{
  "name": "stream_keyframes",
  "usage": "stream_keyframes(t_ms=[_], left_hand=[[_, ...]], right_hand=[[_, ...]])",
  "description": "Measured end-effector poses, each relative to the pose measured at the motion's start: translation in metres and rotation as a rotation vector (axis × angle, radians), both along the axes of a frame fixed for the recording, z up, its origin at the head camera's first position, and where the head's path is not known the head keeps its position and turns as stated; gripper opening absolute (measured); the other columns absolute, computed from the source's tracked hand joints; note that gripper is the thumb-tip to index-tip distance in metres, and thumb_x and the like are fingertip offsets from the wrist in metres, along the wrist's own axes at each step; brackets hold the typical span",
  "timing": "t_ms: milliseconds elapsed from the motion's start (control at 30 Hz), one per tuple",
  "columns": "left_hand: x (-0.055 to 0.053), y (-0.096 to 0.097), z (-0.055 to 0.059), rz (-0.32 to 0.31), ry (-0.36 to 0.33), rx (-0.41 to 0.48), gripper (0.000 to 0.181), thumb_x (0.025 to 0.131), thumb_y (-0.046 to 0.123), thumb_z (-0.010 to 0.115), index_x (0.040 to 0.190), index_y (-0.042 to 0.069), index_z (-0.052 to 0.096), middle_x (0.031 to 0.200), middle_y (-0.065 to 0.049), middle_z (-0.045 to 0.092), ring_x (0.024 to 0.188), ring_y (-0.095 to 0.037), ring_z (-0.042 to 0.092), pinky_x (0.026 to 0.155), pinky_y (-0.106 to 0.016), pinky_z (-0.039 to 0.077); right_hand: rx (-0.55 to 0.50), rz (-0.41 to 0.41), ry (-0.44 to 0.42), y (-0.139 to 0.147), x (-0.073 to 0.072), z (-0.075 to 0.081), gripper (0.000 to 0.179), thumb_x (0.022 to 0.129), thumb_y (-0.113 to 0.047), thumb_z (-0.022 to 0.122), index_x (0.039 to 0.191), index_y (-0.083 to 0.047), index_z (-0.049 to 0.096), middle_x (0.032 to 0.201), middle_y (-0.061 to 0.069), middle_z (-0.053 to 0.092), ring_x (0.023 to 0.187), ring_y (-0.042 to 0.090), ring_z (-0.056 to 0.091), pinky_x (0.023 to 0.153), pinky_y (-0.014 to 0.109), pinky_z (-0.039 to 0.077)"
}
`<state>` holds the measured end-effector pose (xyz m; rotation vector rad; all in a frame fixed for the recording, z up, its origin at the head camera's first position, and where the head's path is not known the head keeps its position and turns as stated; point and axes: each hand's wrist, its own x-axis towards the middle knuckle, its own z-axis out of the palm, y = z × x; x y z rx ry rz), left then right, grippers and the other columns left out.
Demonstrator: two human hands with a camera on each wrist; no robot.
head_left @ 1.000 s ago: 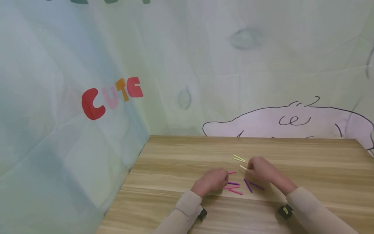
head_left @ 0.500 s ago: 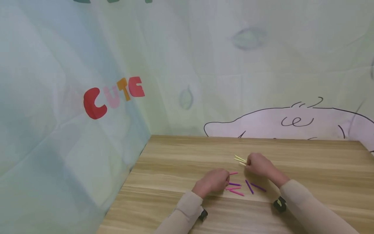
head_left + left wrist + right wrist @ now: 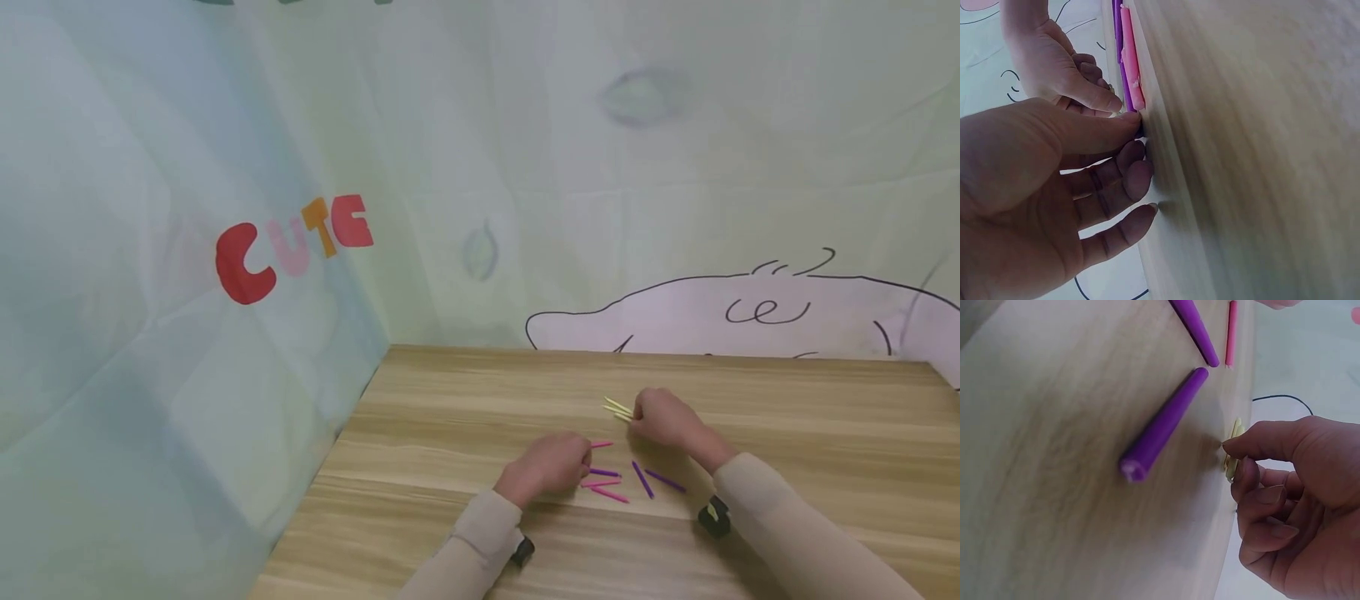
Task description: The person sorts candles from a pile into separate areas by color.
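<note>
My left hand pinches the near end of a thin purple stick between thumb and forefinger, low over the table. Pink sticks lie close by: one pink stick beyond the fingers, and two more, including a lower pink stick, on the near side. My right hand pinches a pale yellow stick, its other fingers curled. Touching or nearly touching it are two more yellow sticks. Between the hands, two purple sticks lie apart. In the right wrist view, a purple stick tapers slightly.
The wood-grain table runs back to a printed cloth backdrop with coloured letters on the left. Dark wrist devices show under both sleeves, one black device at the right wrist.
My right hand has moved away from me with its yellow stick, bringing it beside the two other yellow sticks. My left hand has stayed almost still.
</note>
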<state>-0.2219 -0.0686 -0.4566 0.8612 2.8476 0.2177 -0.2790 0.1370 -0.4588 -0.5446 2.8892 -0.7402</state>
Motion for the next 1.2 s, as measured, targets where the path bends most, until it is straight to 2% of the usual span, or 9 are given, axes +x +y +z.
stream_keyframes(t_ms=[333, 867, 1200], left_hand=[[0.0012, -0.0004, 0.0024, 0.002, 0.003, 0.000, 0.018, 0.081, 0.012, 0.058, 0.065, 0.018, 0.053, 0.062, 0.007, 0.048, 0.055, -0.009, 0.044, 0.048, -0.021, 0.036], [0.0018, 0.0014, 0.0025, 0.027, -0.031, 0.005, 0.017, 0.083, 0.011, 0.057, 0.067, 0.017, 0.054, 0.063, 0.007, 0.048, 0.055, -0.008, 0.044, 0.047, -0.021, 0.037], [0.0019, 0.0010, 0.0039, 0.012, -0.019, 0.007, 0.016, 0.082, 0.010, 0.057, 0.068, 0.017, 0.054, 0.064, 0.008, 0.048, 0.056, -0.008, 0.045, 0.048, -0.020, 0.037]], right_hand=[[0.017, 0.004, -0.006, -0.0002, -0.0020, 0.0005, 0.011, 0.074, -0.011, 0.064, 0.066, -0.008, 0.057, 0.057, 0.001, 0.050, 0.049, 0.014, 0.045, 0.045, 0.027, 0.040], [0.000, -0.008, -0.038, -0.0031, -0.0029, 0.0018, 0.010, 0.073, -0.011, 0.066, 0.068, -0.007, 0.058, 0.060, 0.002, 0.051, 0.052, 0.015, 0.047, 0.047, 0.028, 0.041], [0.007, 0.000, -0.033, -0.0019, -0.0032, 0.0023, 0.010, 0.073, -0.010, 0.065, 0.067, -0.007, 0.057, 0.060, 0.002, 0.051, 0.052, 0.015, 0.046, 0.047, 0.028, 0.040]])
